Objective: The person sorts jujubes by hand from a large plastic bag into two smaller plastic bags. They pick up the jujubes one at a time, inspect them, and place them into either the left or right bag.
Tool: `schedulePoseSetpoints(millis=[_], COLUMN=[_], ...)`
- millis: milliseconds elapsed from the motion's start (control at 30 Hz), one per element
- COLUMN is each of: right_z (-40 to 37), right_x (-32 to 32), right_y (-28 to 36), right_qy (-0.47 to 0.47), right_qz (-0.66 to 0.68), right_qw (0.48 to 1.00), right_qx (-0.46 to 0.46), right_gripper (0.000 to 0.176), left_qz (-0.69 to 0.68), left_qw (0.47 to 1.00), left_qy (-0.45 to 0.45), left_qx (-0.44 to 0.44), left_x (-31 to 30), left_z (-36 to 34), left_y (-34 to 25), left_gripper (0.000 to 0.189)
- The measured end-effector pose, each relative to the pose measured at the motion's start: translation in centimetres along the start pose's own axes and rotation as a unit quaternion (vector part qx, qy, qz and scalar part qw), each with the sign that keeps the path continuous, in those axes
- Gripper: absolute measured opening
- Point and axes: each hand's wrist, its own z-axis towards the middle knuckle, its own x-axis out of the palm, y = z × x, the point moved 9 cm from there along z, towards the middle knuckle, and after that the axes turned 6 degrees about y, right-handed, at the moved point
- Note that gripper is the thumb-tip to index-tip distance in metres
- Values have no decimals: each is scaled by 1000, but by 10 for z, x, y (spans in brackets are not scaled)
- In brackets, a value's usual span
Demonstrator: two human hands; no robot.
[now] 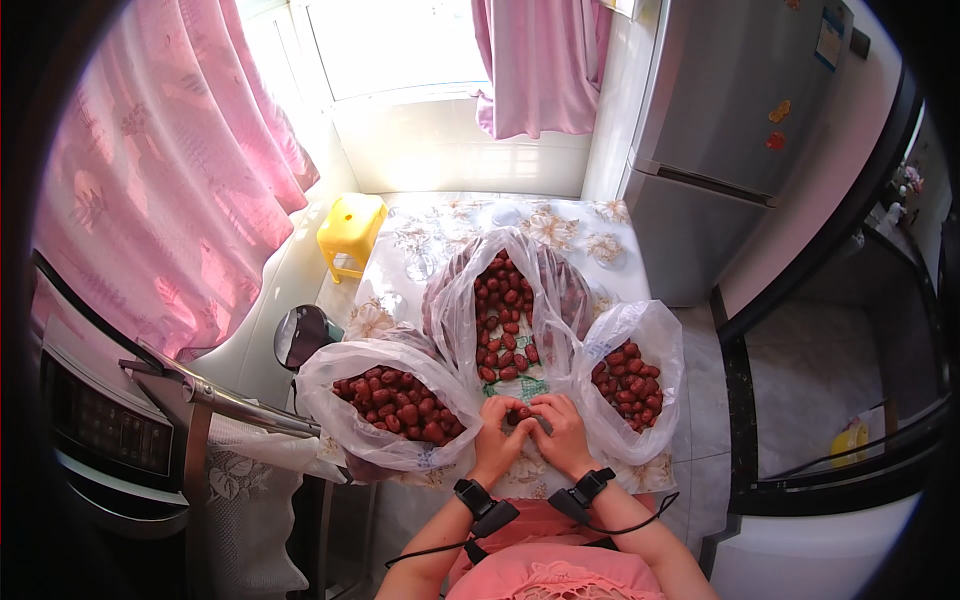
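Observation:
My left hand (495, 436) and my right hand (564, 428) meet at the near edge of the table, fingers curled with the tips together. Between them shows a red date (519, 412), with perhaps another beside it; the fingers partly cover them. Just beyond my hands lies a large clear plastic bag (455, 300), its mouth facing me, with many red dates (503, 300) inside. To the left is a second open plastic bag (325, 425) full of red dates (400, 405). On the right stands a third plastic bag (662, 335), holding more dates (627, 385).
The bags rest on a table with a floral cloth (600, 215). A yellow stool (350, 222) stands behind its far left corner. On the right is a grey refrigerator (710, 150); at left, an oven-like appliance (105, 420) and a metal rail (250, 405). Pink curtains (160, 180) frame the window.

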Motion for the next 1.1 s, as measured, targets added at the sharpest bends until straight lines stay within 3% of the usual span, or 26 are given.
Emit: schedulePoseSetpoints(millis=[1100], right_z=[1], right_x=[-1], right_y=[2], right_qy=[2], right_qz=[8], right_qw=[1000], right_qx=[1], right_gripper=[24], left_qz=[37], left_qw=[998], left_qy=[1], left_qx=[52], left_x=[-1], left_z=[0], left_y=[-18], left_gripper=[24])
